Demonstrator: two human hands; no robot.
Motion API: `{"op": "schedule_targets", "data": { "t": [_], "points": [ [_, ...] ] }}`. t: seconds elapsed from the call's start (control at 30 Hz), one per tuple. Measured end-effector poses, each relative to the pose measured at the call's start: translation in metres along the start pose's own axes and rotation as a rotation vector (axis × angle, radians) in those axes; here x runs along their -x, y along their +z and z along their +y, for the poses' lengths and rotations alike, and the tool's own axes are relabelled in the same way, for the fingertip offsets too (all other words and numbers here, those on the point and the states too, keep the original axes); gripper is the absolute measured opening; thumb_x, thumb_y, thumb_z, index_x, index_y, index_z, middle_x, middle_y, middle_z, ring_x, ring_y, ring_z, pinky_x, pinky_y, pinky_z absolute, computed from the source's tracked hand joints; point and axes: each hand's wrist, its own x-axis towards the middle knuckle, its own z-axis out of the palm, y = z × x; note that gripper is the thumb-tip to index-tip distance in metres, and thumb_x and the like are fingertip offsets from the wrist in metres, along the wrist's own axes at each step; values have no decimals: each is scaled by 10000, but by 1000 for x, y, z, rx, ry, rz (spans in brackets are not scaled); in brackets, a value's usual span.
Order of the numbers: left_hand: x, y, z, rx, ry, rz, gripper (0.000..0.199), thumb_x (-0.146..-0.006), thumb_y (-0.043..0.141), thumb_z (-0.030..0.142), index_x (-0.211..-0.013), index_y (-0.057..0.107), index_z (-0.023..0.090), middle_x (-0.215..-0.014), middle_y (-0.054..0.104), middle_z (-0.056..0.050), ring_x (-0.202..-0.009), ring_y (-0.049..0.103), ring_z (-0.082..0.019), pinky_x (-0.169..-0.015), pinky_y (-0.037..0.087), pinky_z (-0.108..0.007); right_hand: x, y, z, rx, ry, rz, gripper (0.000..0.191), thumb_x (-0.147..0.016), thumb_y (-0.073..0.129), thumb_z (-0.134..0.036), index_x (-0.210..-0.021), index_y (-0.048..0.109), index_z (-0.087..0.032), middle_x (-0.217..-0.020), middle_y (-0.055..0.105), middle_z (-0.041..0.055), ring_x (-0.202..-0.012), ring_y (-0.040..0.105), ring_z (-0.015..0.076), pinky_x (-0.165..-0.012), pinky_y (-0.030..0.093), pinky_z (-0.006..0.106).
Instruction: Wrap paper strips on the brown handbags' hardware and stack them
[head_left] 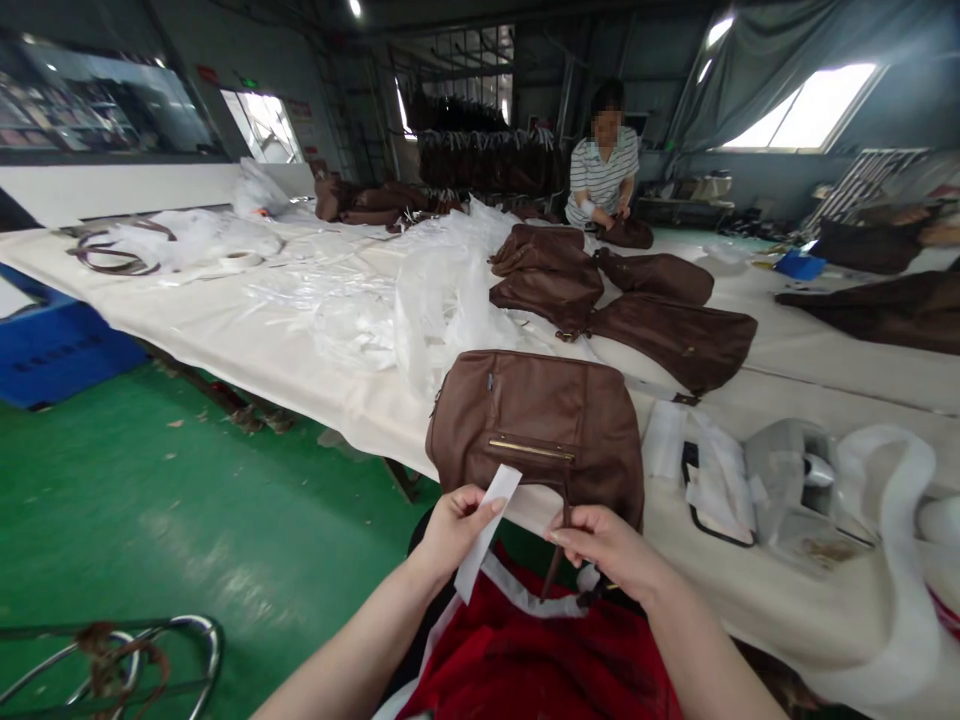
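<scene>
A brown leather handbag [538, 425] with a brass zip lies at the near edge of the long white-covered table [300, 350], its top toward me. My left hand [452, 530] pinches a white strip of paper or tape [486, 530] just below the bag. My right hand [611, 548] grips the bag's thin brown strap [553, 572], which hangs over the table edge above the red cloth on my lap [540, 655].
Several more brown bags [667, 335] lie farther along the table beside crumpled clear plastic sheeting [435, 290]. A person in a striped shirt [602, 170] works at the far end. A grey tape dispenser [795, 490] sits to my right; a blue crate [52, 350] stands on the green floor.
</scene>
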Motion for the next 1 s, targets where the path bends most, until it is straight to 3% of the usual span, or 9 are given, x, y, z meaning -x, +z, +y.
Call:
{"op": "schedule_targets", "data": {
  "t": [0.1,0.17,0.27,0.37,0.5,0.7,0.83,1.0],
  "points": [
    [-1,-4,2,-160,128,-58,396,-761,684,483,-597,599,133,-595,473,27,-560,410,-76,-527,327,-192,2,5,-1,-157,-42,106,334,-691,783,-439,-828,690,-149,-624,600,-16,-531,495,82,-533,405,204],
    [0,-8,1,-226,177,-134,361,-788,659,477,-689,669,130,-659,543,2,-613,462,-94,-579,369,-200,3,7,-7,-233,-93,203,320,-690,790,-428,-818,683,-155,-616,597,-12,-547,515,91,-538,420,208],
    [5,-14,-5,-198,122,-221,387,-797,647,494,-902,705,127,-734,621,-21,-639,499,-105,-615,403,-210,1,9,-16,-282,-150,347,320,-677,800,-429,-816,680,-166,-632,604,-3,-554,525,102,-534,441,218],
    [9,-18,-11,-206,67,-243,415,-778,657,519,-843,701,111,-687,605,-21,-597,477,-98,-568,394,-203,-3,12,-19,-266,-175,449,355,-650,811,-451,-833,689,-172,-636,620,6,-549,541,120,-535,474,244],
    [13,-21,-12,-241,98,-271,403,-796,643,505,-823,708,108,-683,604,-32,-601,480,-100,-560,399,-199,-11,14,-13,-262,-220,532,360,-640,817,-449,-840,699,-174,-660,649,13,-574,575,128,-562,506,255],
    [17,-20,-2,-361,163,-273,360,-815,631,463,-813,715,113,-719,614,-49,-618,487,-109,-561,395,-203,-17,15,-3,-163,-200,528,378,-658,805,-452,-883,704,-165,-645,668,20,-570,600,138,-590,527,264],
    [16,-13,0,-357,130,-320,384,-816,618,487,-821,701,112,-660,572,-22,-578,447,-96,-536,370,-200,-21,23,1,-27,-163,459,401,-697,750,-504,-899,721,-158,-642,680,33,-582,615,163,-590,523,285],
    [12,-6,-6,-240,79,-307,408,-799,631,509,-839,704,109,-700,600,-33,-606,468,-102,-563,381,-204,-25,32,9,206,-197,331,343,-701,727,-494,-835,752,-180,-857,715,59,-844,642,228,-762,507,314]
  ]
}}
